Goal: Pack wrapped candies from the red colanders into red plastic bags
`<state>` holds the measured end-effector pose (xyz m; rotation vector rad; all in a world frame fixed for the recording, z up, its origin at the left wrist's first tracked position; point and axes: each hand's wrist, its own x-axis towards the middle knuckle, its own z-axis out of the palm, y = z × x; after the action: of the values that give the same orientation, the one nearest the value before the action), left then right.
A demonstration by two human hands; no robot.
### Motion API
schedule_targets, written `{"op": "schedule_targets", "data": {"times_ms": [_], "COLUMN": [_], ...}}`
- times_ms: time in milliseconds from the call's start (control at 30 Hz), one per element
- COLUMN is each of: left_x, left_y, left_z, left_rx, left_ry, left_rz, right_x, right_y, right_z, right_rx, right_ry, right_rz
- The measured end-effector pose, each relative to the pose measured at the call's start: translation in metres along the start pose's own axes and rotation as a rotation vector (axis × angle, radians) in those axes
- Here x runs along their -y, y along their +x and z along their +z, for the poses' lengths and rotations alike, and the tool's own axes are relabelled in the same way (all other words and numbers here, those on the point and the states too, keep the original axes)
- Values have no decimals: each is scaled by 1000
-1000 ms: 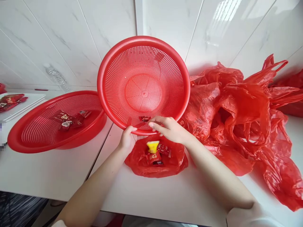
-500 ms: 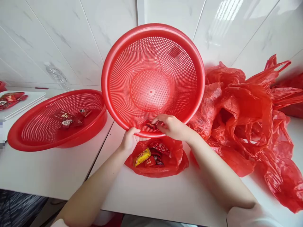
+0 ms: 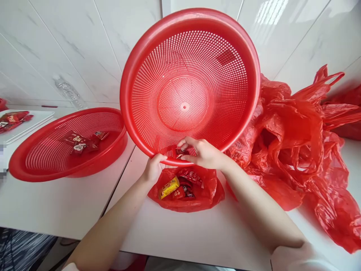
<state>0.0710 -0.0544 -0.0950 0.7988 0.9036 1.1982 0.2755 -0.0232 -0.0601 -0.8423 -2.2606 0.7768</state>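
Red perforated plastic basket (image 3: 183, 94) fills the upper middle of the frame, tipped so that its open mouth faces the viewer, above a white table (image 3: 231, 229) and in front of a marble-patterned tile wall (image 3: 67, 37). A heap of thin red plastic bags (image 3: 296, 120), crumpled and with loose handles poking up, spreads across the right side of the frame. At middle left, a second red basket (image 3: 96, 165) rests on the tabletop, a few dark red packets (image 3: 79, 146) clustered toward its right side. Just below the tipped basket, at lower centre, a small red plastic bag (image 3: 217, 194) sits open-mouthed. A white tray (image 3: 41, 118) bearing red wrapped goods (image 3: 12, 119) lies at the far left edge; a clear plastic bottle (image 3: 68, 91) is near the wall at upper left. The person's left hand (image 3: 153, 167) grips the tipped basket's lower rim, thumb over the edge. The right hand (image 3: 204, 154) bends over the same rim, thumb and fingers curved, at a little wrapped sweet (image 3: 178, 152); whether they pinch it cannot be told. Inside the open bag, a yellow-wrapped snack (image 3: 169, 188) lies slanted beside red and dark wrappers (image 3: 188, 191).
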Motion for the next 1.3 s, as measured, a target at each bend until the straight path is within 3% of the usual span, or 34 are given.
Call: {"op": "schedule_targets", "data": {"times_ms": [133,233,367,500,567,633,700,733,767,833,867,933,967,1033,1100,1200,1300], "left_x": [-7,-11,-17,-21,-25,-35,-48,-56,-63,-74,-78,-82,-83,-84,-85,-82,-77], "left_y": [3,6,11,10,7,1,-7,-11,-14,-18,-19,-15,-12,-5,-2,-2,-5], "left_z": [-4,-9,-12,-14,-15,-18,-21,-23,-25,-32,-36,-47,-54,-65,-72,-72,-66], "left_rx": [-72,-175,-229,-209,-94,113,255,236,141,-225,-441,-764,-846,-862,-783,-656,-493], "left_ry": [-10,-20,-80,-98,-2,209,521,710,915,1312,1480,1728,1800,1876,1930,2007,2059], "left_rz": [9,82,193,132,50,-21,46,151,285,531,589,492,372,147,81,234,513], "right_x": [20,29,27,20,17,16,16,17,18,20,21,22,22,21,20,19,16], "right_y": [-5,-10,-15,-16,-16,-17,-20,-22,-25,-31,-34,-38,-40,-42,-45,-48,-53], "right_z": [-16,-24,-33,-40,-44,-49,-57,-61,-66,-76,-80,-87,-89,-93,-97,-103,-108], "right_rx": [199,248,118,-58,-248,-447,-595,-647,-689,-754,-783,-841,-871,-918,-941,-968,-1021], "right_ry": [89,21,-317,-568,-628,-654,-659,-668,-682,-726,-751,-789,-800,-809,-798,-756,-742], "right_rz": [-42,80,238,149,91,69,40,23,10,-4,-6,2,12,42,75,119,145]}}
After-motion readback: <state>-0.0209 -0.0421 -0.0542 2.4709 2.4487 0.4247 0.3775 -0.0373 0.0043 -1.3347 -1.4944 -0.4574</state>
